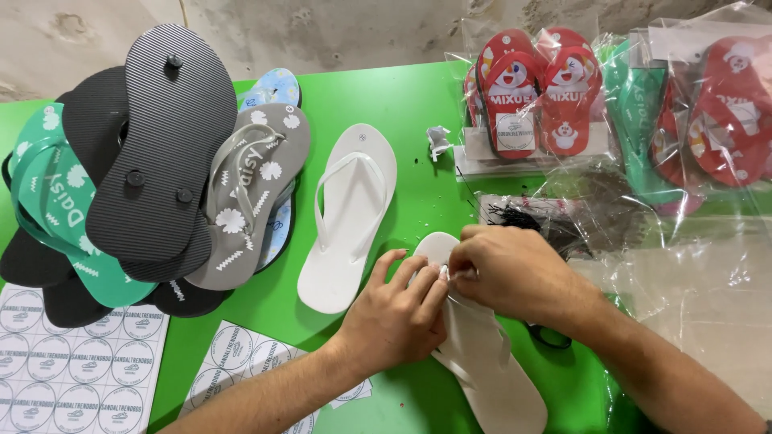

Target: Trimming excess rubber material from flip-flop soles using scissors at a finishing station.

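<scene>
- Left hand (398, 309) presses flat on the near white flip-flop (482, 362), pinning it to the green table (410, 120).
- Right hand (511, 273) is pinched narrow at its toe end; what the fingers grip is too small to tell.
- Second white flip-flop (350, 217) lies strap-up just beside, likely its mate.
- Sheets of round white stickers (72, 362) sit at the near left edge.
- Loose flip-flop pile (153, 169) far left.
- Bagged red flip-flops (535, 92) far right, round white label on front.

head cam | 1 view | looks steeply down, close over green table (402, 104) | faces far wall
</scene>
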